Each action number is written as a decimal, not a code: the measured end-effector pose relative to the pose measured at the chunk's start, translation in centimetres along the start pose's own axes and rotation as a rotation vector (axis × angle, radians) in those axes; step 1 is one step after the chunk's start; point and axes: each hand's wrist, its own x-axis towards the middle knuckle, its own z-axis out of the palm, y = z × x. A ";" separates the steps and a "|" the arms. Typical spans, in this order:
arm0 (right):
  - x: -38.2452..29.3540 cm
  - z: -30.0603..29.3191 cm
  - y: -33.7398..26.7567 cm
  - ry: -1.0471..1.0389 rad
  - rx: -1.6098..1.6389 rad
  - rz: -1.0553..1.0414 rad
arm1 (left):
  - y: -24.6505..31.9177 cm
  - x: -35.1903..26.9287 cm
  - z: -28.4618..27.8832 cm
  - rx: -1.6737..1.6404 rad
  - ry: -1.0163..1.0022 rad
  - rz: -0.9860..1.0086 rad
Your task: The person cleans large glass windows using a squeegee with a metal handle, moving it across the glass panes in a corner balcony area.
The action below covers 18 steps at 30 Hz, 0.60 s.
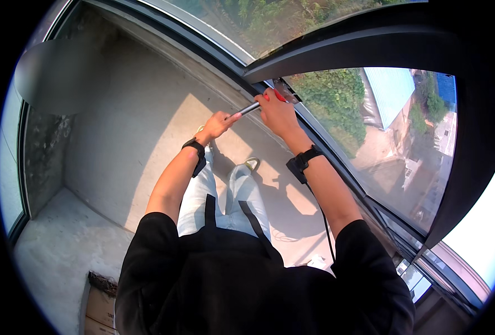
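Note:
A metal rod [249,109] slants between my two hands above the concrete floor. My left hand [218,124] is closed around its lower-left end, with the thumb laid along the shaft. Farther up, my right hand [276,114] grips the upper end, where a red part [279,96] shows beyond the fingers. This end is at the window frame [253,86], near the corner where the dark mullion meets the sill. My fingers hide most of the red part, so I cannot tell the tool's exact kind or whether it touches the frame.
Window glass [381,167] runs along the right, with trees and roofs far below. A low concrete ledge [184,69] borders the floor [117,125]. Cardboard boxes [101,307] stand at the lower left. A black cable [326,226] hangs from my right wrist strap [304,161].

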 end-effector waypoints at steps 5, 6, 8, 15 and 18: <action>-0.2 -1.1 -0.1 -0.015 0.007 0.010 | 0.0 0.2 0.7 -0.016 0.015 0.042; -0.2 -0.9 -0.2 -0.016 -0.002 0.005 | -0.1 0.1 0.8 -0.030 0.008 0.028; -0.3 -0.9 0.0 -0.007 -0.011 -0.007 | -0.2 -0.1 1.1 -0.058 -0.007 -0.001; -0.2 -1.9 -0.4 0.011 -0.030 -0.001 | 0.7 -0.2 0.7 -0.140 0.004 0.083; -0.4 -1.6 -0.3 -0.045 -0.026 0.028 | 0.7 -0.5 0.3 -0.140 -0.051 0.016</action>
